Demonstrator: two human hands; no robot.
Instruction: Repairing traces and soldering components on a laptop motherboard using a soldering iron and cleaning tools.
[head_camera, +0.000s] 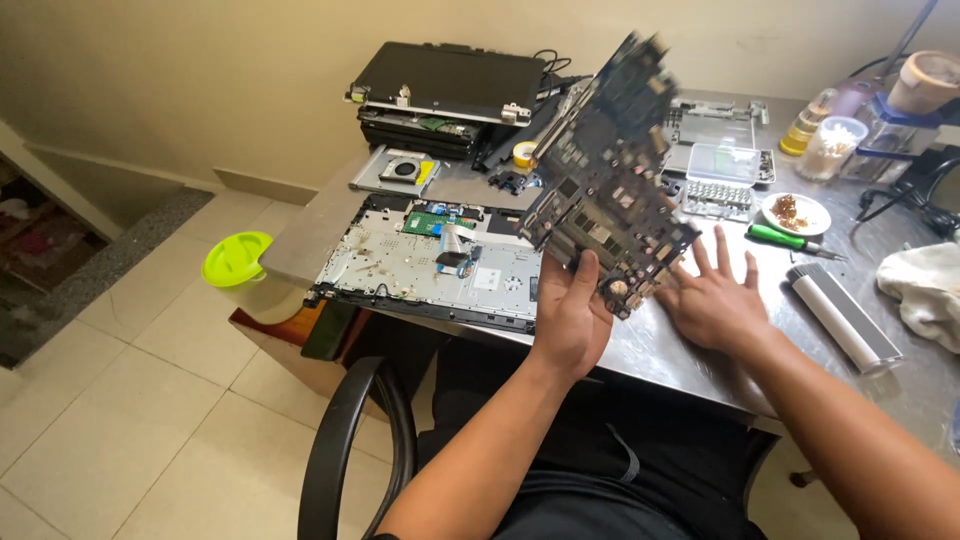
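The left hand (570, 315) grips the lower edge of a dark circuit board (610, 170), thumb up on its near face, and holds it tilted on end above the steel tabletop (660, 350); the board's upper part is blurred. The right hand (712, 295) is released, fingers spread flat, palm down on the tabletop just beside the board's lower corner, holding nothing. Left of the board lies an opened laptop base (420, 270), silver inside, with a small green board (432, 222) and a blue tab near its middle. Behind it sits a stack of dark laptops (440, 95), and beside that a grey plate with a round fan (403, 170) and a yellow label. A roll of yellow tape (522, 153) lies near the stack. To the right are a clear plastic box (722, 163), a small white dish (795, 212) with brownish bits, a green-handled screwdriver (790, 240), a long grey bar (842, 315) and a white cloth (925, 285). A clear tub of cotton swabs (830, 147) stands at the back. A lime-green lidded bin (238, 262) stands on the tiled floor.
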